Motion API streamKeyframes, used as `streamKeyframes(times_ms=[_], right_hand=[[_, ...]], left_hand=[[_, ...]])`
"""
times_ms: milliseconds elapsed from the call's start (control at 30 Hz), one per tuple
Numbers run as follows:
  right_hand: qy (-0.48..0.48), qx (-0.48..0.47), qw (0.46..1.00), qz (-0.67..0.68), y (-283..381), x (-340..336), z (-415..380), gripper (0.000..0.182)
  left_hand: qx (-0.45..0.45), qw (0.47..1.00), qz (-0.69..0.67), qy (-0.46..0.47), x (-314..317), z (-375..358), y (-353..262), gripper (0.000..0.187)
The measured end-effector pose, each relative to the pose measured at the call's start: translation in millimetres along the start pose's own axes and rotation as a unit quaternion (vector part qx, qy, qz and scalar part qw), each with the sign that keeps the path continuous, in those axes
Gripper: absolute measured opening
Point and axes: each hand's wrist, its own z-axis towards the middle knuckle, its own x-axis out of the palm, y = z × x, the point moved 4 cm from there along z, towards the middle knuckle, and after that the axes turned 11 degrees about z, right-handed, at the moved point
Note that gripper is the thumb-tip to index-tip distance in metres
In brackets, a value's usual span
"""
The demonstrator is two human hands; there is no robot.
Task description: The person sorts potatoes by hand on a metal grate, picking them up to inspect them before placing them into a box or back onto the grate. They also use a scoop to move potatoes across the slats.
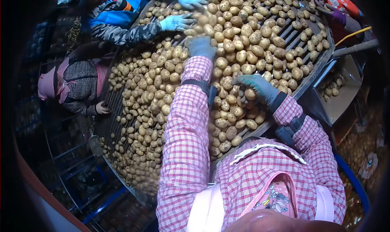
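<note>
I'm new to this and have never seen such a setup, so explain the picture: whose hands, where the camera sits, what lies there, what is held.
No robot here: the one picture comes from a camera on a person's head, looking down past checked sleeves. Their gloved left hand is among the potatoes; their gloved right hand curls at one potato, but I cannot tell whether it is gripped. The potatoes lie heaped on a slatted table. Another person's blue gloves reach in from the upper left. Beside the table, an open box holds more potatoes.
</note>
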Motion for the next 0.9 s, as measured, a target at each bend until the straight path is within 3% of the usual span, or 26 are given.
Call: streamKeyframes(times_ms=[33, 100, 200, 233, 300, 333, 367, 400, 533, 633, 800, 900], right_hand=[[0.003, -0.004, 1.0, 0.007, -3, -3, 1, 0.037], [0.011, -0.014, 1.0, 0.02, -10, -13, 11, 0.037], [0.034, -0.177, 0.983, -0.034, 10, -34, 22, 0.043], [0.038, -0.227, 0.972, -0.053, 12, -40, 22, 0.047], [0.018, -0.166, 0.984, 0.054, 27, -27, -1, 0.053], [0.033, -0.083, 0.993, 0.08, 36, -12, -18, 0.05], [0.038, -0.178, 0.98, 0.076, 23, -27, -3, 0.044], [0.062, -0.173, 0.979, 0.086, 22, -27, -8, 0.041], [0.124, -0.149, 0.969, 0.153, 1, -26, -39, 0.044], [0.1, -0.154, 0.976, 0.116, -8, -16, -78, 0.047], [0.057, -0.223, 0.966, 0.12, -34, -30, -120, 0.045], [0.039, -0.262, 0.96, 0.095, -49, -62, -164, 0.045]], left_hand=[[-0.007, 0.998, 0.011, 0.063, -7, 3, 1, 0.043], [0.014, 0.999, -0.049, -0.012, -13, 3, 5, 0.043], [0.057, 0.978, -0.145, -0.136, -50, -39, -2, 0.046], [0.082, 0.969, -0.198, -0.124, -66, -57, -13, 0.047], [0.125, 0.939, -0.305, -0.096, -96, -98, -38, 0.051], [0.145, 0.937, -0.299, -0.106, -101, -115, -50, 0.052], [0.165, 0.934, -0.293, -0.118, -105, -129, -61, 0.054], [0.185, 0.931, -0.287, -0.13, -109, -142, -68, 0.056], [0.193, 0.876, -0.441, -0.027, -109, -175, -74, 0.064], [0.15, 0.714, -0.681, 0.066, -88, -199, -87, 0.068], [0.209, 0.682, -0.69, 0.123, -87, -232, -105, 0.065], [0.193, 0.72, -0.655, 0.127, -82, -251, -106, 0.063]])
